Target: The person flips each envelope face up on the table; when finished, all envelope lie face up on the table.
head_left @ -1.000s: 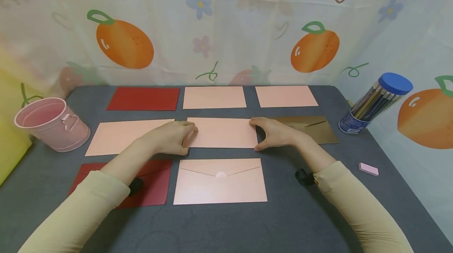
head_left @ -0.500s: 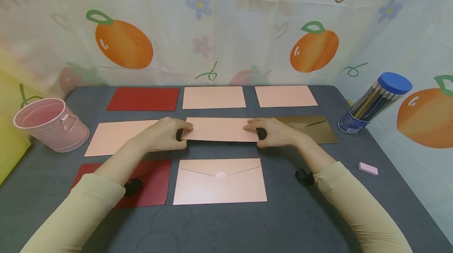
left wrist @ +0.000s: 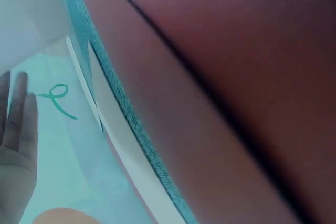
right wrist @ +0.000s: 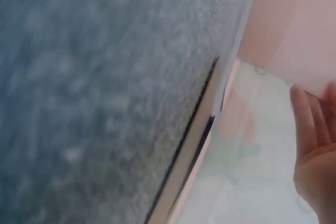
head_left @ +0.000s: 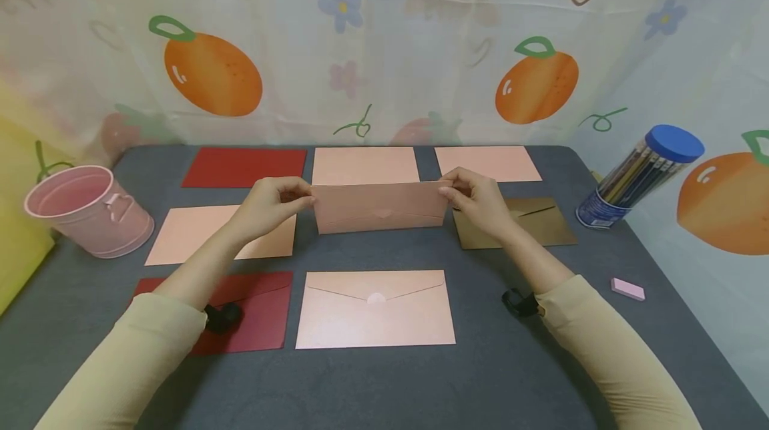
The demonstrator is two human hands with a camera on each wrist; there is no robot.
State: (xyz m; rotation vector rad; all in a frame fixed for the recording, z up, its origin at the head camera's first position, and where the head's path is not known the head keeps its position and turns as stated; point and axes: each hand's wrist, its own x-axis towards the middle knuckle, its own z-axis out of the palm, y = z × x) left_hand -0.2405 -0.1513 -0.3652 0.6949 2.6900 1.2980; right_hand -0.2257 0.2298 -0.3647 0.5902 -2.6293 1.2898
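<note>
You're pinching the pale pink envelope (head_left: 380, 207) near its top corners, left grip (head_left: 273, 205) one end, right grip (head_left: 478, 203) the other; it's spanning between, flap side facing you.

Smooth paper over a matt, grainy tabletop (head_left: 480, 370).
The held pink envelope (head_left: 378, 206) looks like smooth, matt paper — the front pink envelope (head_left: 375, 323) has a soft pearly sheen, the gold-brown envelope (head_left: 543, 226) a dull metallic one. The bucket (head_left: 90, 230) seems painted metal, softly glossy — the pencil tub (head_left: 633, 173) clear plastic under a smooth plastic lid (head_left: 677, 141); the backdrop (head_left: 414, 76) is creased, faintly satiny cloth.
</note>
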